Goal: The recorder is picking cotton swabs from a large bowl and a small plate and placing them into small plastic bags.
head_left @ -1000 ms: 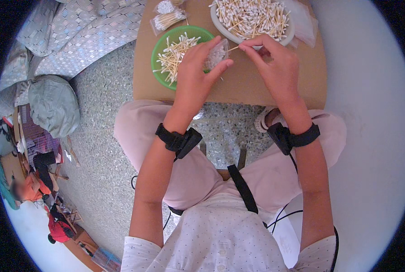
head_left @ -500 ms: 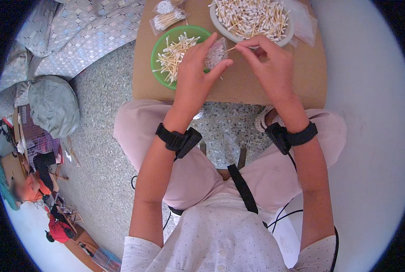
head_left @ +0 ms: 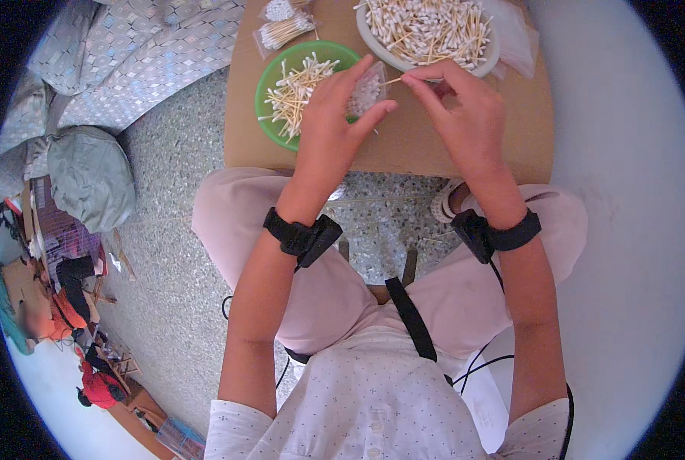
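Observation:
My left hand [head_left: 333, 123] curves around a small clear plastic bag [head_left: 368, 90] with white cotton tips showing inside, held over the right rim of a green bowl [head_left: 263, 101]. Loose cotton swabs [head_left: 293, 98] fill that bowl. Between the thumb and forefinger of my right hand [head_left: 465, 107] a single cotton swab [head_left: 393, 80] is pinched, its other end at the bag's edge. A white oval bowl [head_left: 496, 57] heaped with cotton swabs [head_left: 427, 32] stands beyond my right hand. My left fingers partly hide the bag.
The bowls rest on a brown cardboard-like tabletop [head_left: 419, 146]. Filled bags of swabs [head_left: 285, 32] lie at its far left, and empty clear bags [head_left: 515, 46] at the far right. A patterned cloth [head_left: 143, 61] hangs at left, above a grey-green bag [head_left: 91, 180].
My right hand has shifted slightly to the right with the swab. The bag in my left hand has tilted a little rightward.

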The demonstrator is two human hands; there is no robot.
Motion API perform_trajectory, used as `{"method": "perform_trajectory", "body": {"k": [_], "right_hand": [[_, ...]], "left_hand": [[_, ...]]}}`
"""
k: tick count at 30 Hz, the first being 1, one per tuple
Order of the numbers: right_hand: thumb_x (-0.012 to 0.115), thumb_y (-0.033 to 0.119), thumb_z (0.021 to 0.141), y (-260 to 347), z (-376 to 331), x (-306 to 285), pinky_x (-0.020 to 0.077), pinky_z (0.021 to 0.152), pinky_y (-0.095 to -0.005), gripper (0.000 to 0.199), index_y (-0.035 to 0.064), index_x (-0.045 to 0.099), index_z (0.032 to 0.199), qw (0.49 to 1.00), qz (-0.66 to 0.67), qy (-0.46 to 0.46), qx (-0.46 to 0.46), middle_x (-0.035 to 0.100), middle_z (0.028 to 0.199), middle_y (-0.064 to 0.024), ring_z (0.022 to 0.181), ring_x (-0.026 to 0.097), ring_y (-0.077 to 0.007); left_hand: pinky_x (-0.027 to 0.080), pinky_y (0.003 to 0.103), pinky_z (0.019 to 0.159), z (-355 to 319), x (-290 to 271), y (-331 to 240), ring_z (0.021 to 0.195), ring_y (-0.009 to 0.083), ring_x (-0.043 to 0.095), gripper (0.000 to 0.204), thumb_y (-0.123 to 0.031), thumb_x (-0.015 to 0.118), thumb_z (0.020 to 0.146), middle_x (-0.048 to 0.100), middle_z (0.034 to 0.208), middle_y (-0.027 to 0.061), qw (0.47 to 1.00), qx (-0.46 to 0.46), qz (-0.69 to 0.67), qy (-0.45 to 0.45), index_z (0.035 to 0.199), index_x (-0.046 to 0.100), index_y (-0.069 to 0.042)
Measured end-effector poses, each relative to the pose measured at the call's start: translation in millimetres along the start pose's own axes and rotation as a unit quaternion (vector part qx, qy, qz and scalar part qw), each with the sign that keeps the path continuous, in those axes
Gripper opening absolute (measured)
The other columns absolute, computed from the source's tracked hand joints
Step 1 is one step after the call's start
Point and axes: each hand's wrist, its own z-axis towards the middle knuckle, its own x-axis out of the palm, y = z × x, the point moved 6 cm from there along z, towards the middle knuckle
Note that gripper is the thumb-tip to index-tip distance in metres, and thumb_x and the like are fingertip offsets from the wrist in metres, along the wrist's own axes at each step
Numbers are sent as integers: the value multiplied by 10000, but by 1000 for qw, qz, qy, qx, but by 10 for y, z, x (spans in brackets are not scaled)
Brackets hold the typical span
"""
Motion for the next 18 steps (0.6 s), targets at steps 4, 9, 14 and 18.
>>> {"method": "perform_trajectory", "body": {"k": [4,9,14,18], "right_hand": [[720,217,822,-3,-2,-7,511,593,-339,139,102,672,884,1000,-16,-5,-14,687,783,-76,664,672,-242],[725,209,817,-30,-7,17,511,592,-340,133,107,675,886,1000,-11,-4,-5,686,777,-74,660,670,-244],[727,204,813,-7,-5,3,505,582,-332,127,113,679,887,999,-30,-18,-20,682,761,-64,641,662,-229],[723,208,814,-15,-12,1,502,576,-331,121,119,680,883,999,-24,-25,-26,681,761,-60,633,659,-225]], "left_hand": [[457,411,911,1,-4,-4,1040,355,585,583,-272,764,784,628,1128,195,1000,2,-2,0,1279,564,-37],[456,414,908,5,-11,-18,1038,356,584,579,-266,763,784,627,1128,195,1000,11,-2,-2,1276,564,-34],[460,412,890,9,-9,-26,1012,354,586,577,-258,762,784,631,1100,187,1000,4,-7,5,1276,562,-34],[461,412,883,11,-6,-35,1002,353,586,577,-256,762,783,631,1092,182,1000,9,-4,4,1276,561,-35]]}}
